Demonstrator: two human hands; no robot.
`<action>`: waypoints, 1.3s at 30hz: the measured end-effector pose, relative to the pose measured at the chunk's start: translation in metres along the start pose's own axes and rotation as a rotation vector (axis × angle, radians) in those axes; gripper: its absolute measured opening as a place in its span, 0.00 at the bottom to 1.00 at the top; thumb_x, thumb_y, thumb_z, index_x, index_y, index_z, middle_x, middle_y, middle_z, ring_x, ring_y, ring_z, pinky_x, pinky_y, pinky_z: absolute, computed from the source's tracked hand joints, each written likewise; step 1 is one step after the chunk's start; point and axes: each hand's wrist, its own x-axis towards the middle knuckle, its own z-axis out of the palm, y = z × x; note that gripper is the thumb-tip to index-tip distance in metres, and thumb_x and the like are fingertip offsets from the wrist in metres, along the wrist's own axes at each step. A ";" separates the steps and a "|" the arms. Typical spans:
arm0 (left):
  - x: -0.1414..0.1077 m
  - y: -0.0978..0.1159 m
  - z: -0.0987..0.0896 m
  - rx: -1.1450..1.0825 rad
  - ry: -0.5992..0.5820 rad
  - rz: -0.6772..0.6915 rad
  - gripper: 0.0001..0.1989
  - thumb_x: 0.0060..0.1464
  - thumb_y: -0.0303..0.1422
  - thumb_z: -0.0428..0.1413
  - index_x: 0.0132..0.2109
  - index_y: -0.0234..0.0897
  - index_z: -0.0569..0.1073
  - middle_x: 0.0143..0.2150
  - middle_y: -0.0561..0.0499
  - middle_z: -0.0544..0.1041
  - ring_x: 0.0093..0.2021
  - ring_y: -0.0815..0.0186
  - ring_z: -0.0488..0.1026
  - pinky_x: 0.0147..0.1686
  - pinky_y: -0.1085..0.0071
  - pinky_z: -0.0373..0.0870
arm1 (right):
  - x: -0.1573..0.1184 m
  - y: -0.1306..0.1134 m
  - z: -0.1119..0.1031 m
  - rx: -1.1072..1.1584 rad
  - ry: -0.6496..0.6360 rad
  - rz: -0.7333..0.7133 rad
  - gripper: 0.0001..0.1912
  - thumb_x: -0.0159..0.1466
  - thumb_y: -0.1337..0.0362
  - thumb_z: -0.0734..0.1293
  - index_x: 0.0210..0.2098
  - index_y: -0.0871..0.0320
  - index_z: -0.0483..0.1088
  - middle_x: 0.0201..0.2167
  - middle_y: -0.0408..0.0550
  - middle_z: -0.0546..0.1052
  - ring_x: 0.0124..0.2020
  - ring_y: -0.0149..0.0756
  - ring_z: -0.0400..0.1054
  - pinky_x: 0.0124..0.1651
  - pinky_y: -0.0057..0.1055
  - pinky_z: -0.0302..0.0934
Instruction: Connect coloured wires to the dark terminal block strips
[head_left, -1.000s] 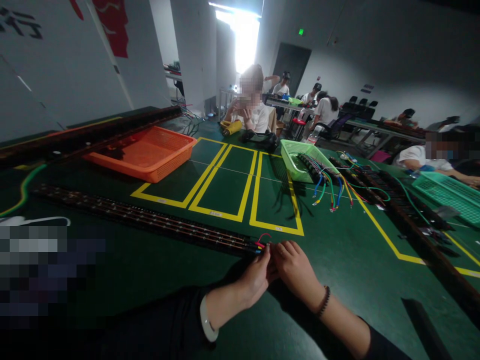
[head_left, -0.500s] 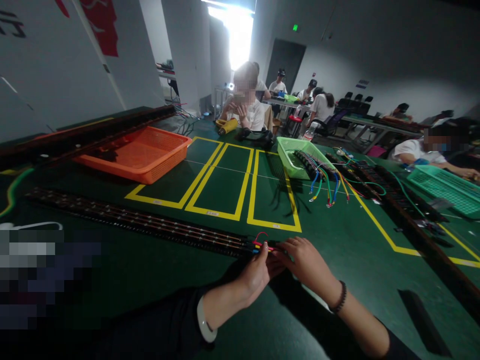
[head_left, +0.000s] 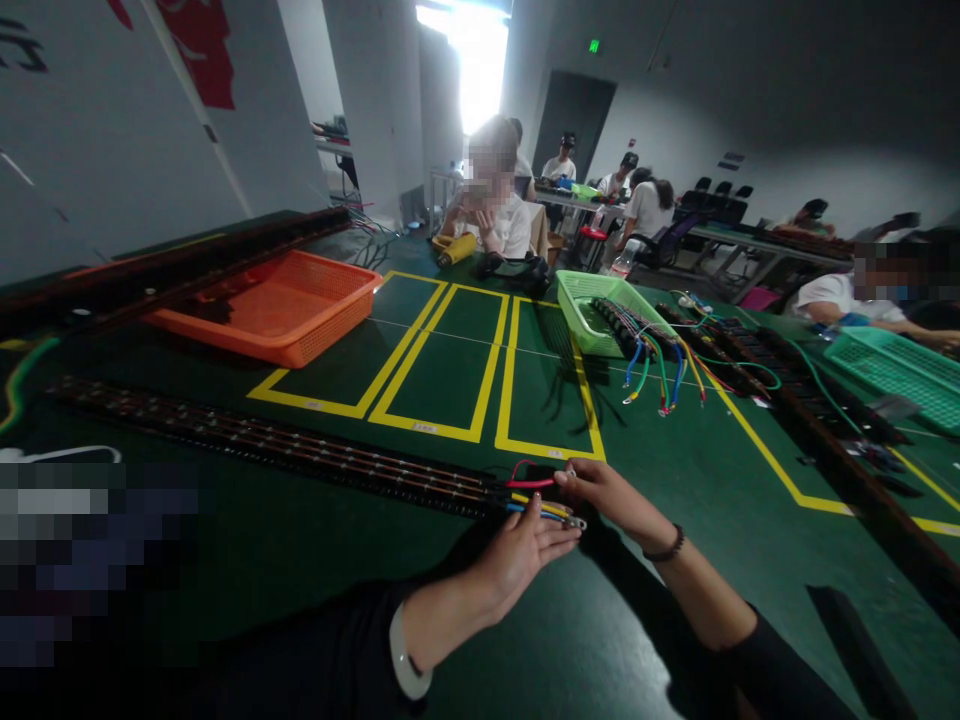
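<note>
A long black strip with copper-coloured bars (head_left: 322,450) lies across the near table, with red, yellow and blue wires coming from its right end. My right hand (head_left: 611,500) is closed, pinching the red wire (head_left: 536,484) near its tip and lifting it above the others. The yellow and blue wires (head_left: 551,508) pass between the thumb and outstretched fingers of my left hand (head_left: 517,555), which holds them from below. Their metal lugs (head_left: 576,523) show by its fingertips.
An orange basket (head_left: 300,350) stands at left, beside a long dark rail (head_left: 187,255). A green basket (head_left: 570,325) holds wired strips with coloured leads. Another green basket (head_left: 900,375) and a dark rail (head_left: 840,460) are at right. A person (head_left: 499,220) sits opposite.
The right hand has drawn the red wire up and apart from the yellow and blue ones. My left fingers have straightened, and the wire ends now show.
</note>
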 end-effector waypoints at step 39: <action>-0.001 0.003 0.001 0.033 -0.013 0.011 0.21 0.57 0.46 0.49 0.40 0.29 0.70 0.41 0.38 0.75 0.42 0.59 0.74 0.53 0.55 0.62 | -0.013 -0.012 -0.005 -0.735 0.227 -0.057 0.23 0.63 0.51 0.60 0.20 0.60 0.68 0.17 0.43 0.68 0.19 0.27 0.55 0.23 0.27 0.43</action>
